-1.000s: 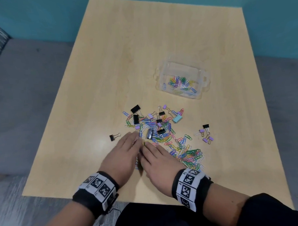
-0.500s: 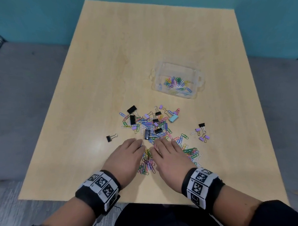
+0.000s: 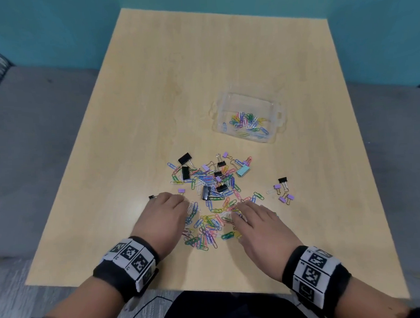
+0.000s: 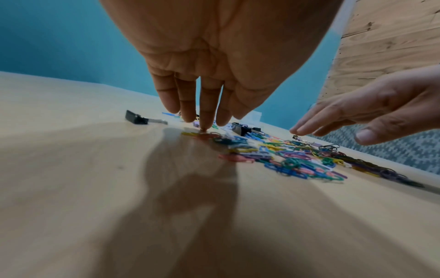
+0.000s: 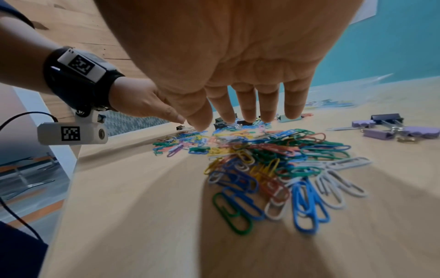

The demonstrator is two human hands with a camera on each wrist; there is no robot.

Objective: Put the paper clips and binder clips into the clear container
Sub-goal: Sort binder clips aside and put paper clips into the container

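One clear container (image 3: 247,99), two hands, about a dozen binder clips, paper clips past counting.

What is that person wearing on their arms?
Both hands, the left hand and the right hand, are bare. Each wrist has a black band with white squares printed with black checker-like codes. A small white camera box with a black cable hangs under the left band. The sleeves look dark.
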